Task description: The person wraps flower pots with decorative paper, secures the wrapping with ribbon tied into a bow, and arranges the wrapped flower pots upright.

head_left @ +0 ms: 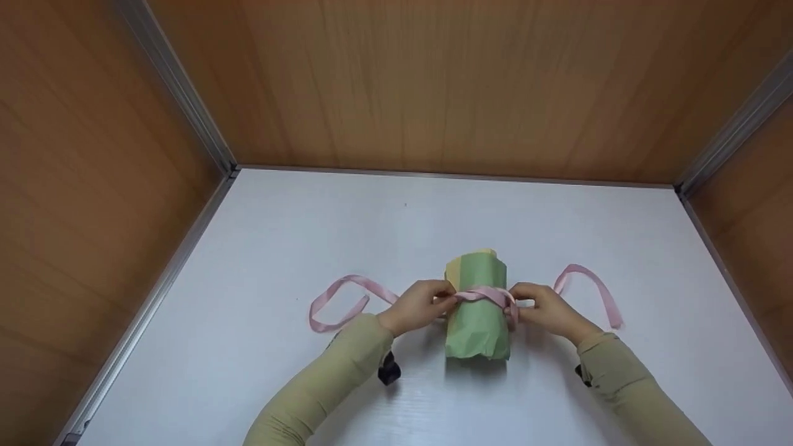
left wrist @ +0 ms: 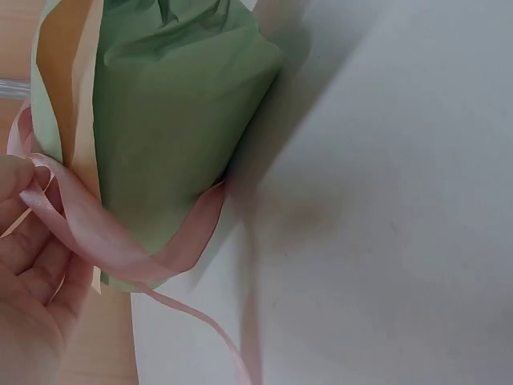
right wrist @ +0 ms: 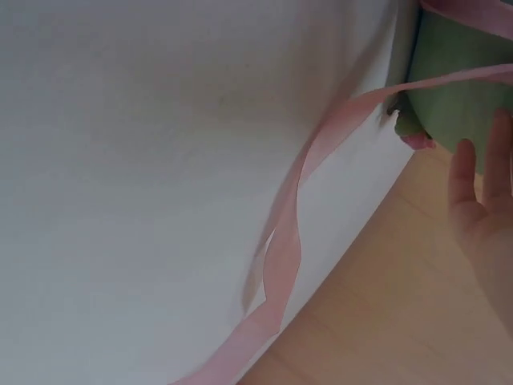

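A bundle wrapped in green and yellow paper lies on the white table, with a pink ribbon round its middle, crossed on top. At the bundle's left side, my left hand pinches the ribbon between thumb and fingers. My right hand has thumb and forefinger on the ribbon loop at the right side. In the right wrist view, the other fingers are stretched out beside the green paper; the thumb and forefinger are outside that view. A bit of pink peeks from the bundle's end.
One ribbon tail curls on the table to the left, and another tail arcs to the right. Wood-grain panels with metal edging enclose the white table at the back and both sides.
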`<state>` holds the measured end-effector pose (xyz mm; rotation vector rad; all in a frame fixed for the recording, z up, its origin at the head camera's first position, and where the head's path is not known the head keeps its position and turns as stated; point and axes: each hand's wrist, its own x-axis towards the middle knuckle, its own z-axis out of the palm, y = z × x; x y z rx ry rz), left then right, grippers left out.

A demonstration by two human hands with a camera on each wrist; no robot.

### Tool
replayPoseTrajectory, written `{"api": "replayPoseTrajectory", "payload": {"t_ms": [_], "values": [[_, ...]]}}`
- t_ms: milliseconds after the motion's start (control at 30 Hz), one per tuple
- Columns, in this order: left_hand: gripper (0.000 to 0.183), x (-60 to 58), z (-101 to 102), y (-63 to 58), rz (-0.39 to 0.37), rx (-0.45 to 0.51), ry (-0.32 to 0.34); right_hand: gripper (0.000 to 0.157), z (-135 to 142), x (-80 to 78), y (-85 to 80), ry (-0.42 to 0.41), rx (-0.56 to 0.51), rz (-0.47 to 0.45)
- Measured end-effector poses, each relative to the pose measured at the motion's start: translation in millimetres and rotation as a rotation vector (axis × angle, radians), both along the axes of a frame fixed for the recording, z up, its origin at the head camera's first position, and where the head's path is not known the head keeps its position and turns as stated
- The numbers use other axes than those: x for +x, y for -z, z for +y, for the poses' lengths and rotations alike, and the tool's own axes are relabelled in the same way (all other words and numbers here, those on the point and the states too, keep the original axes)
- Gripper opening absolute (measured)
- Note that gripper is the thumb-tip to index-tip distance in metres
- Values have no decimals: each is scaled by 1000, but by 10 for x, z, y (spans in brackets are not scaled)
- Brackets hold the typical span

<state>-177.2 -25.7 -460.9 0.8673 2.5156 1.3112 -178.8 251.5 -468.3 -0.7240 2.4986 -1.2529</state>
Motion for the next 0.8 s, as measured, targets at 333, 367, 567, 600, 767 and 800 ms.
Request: {"api": "replayPoseTrajectory", "payload": {"t_ms": [333, 367, 567, 600, 767, 800], "values": [[15, 7, -72, -13, -124, 31, 94, 4, 102, 76, -44, -73, -44, -152], [15, 7, -90, -14, -137, 30, 98, 6, 121, 79, -46, -79, -55, -176], [17, 12, -201, -12, -145, 11, 65, 18, 205, 106, -35, -58, -39, -280], [18, 12, -215, -11, -150, 1, 56, 18, 215, 110, -32, -53, -31, -291], [20, 9, -275, -6, -198, -44, 20, 31, 266, 119, -38, -47, 17, -284], [20, 5, -292, -3, -194, -60, 12, 34, 284, 117, -35, -47, 33, -274]]}}
